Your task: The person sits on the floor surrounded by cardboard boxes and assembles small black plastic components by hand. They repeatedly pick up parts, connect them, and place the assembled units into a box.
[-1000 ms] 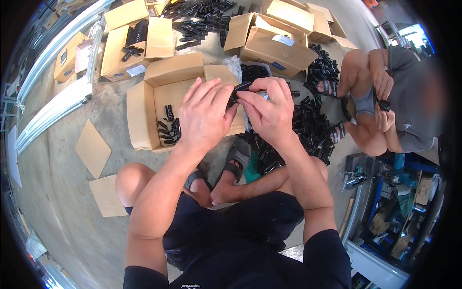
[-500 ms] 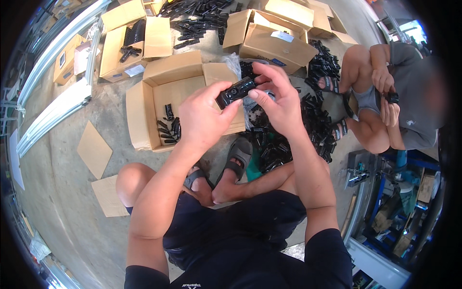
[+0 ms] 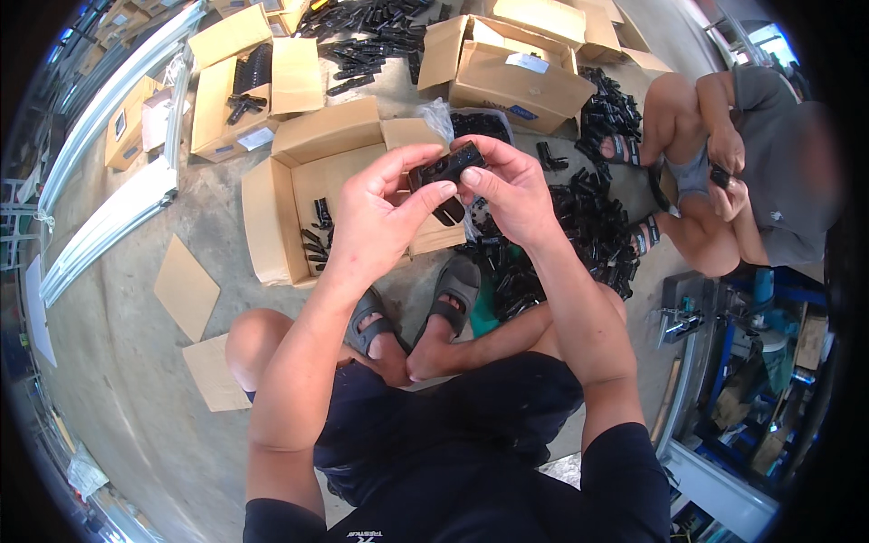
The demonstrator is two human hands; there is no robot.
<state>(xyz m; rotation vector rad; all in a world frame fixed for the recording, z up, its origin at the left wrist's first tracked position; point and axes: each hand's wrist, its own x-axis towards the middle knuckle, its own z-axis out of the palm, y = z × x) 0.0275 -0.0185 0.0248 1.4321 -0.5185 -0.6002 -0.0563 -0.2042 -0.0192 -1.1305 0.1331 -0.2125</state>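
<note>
Above the open cardboard box point(image 3: 262, 222), I hold a glossy black plastic fitting point(image 3: 450, 167) with an angled shape in both hands. My left hand point(image 3: 373, 213) is closed on its left end, thumb along the near side. My right hand point(image 3: 511, 192) pinches its right end between thumb and fingers. Part of the fitting juts down below my fingers, and my fingers hide the rest. Several similar black fittings point(image 3: 317, 240) lie inside the box, partly behind my left forearm. A loose heap of black fittings point(image 3: 584, 235) spreads over the floor beyond my right forearm.
Further boxes stand at the back, one with stacked fittings point(image 3: 246, 107) and another with raised flaps point(image 3: 507, 86). At right a seated co-worker point(image 3: 769, 154) holds a small black piece. Flat cardboard point(image 3: 186, 288) lies left; metal profiles point(image 3: 118, 213) lean beyond it.
The fitting has turned in my hands, so a part of it now points downward. My right fingers have closed in around its end. The co-worker's hands have shifted slightly.
</note>
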